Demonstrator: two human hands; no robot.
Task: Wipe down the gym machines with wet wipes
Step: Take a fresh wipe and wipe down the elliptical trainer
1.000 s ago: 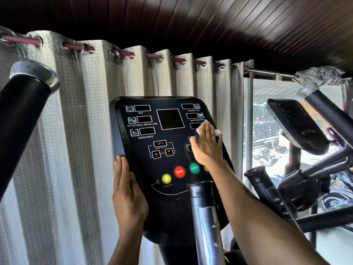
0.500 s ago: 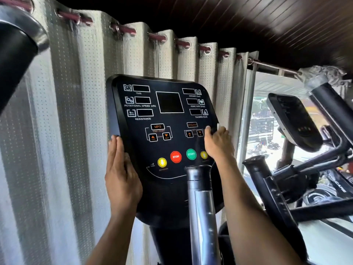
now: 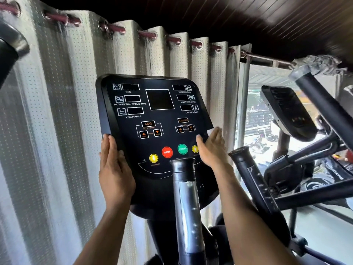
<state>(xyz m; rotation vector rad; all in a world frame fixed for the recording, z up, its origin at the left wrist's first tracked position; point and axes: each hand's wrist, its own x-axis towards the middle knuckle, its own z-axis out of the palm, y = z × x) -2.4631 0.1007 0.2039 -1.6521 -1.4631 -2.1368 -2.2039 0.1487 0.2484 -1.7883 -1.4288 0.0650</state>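
Left hand (image 3: 114, 169) lies flat, fingers together, on the console (image 3: 158, 131) left edge, likely steadying it. Right hand (image 3: 212, 148), fingers straight, presses the wet wipe (image 3: 211, 131) against the console's right edge, apparently to wipe it.

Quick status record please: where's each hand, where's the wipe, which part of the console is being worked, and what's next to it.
left hand: flat on the console's left edge, bracing it
right hand: fingers straight, pressing the wipe on the console's right edge
wipe: white, mostly hidden under the fingers
buttons: red STOP and green START uncovered
in front: handlebar upright below the buttons
behind: curtain
right: second machine
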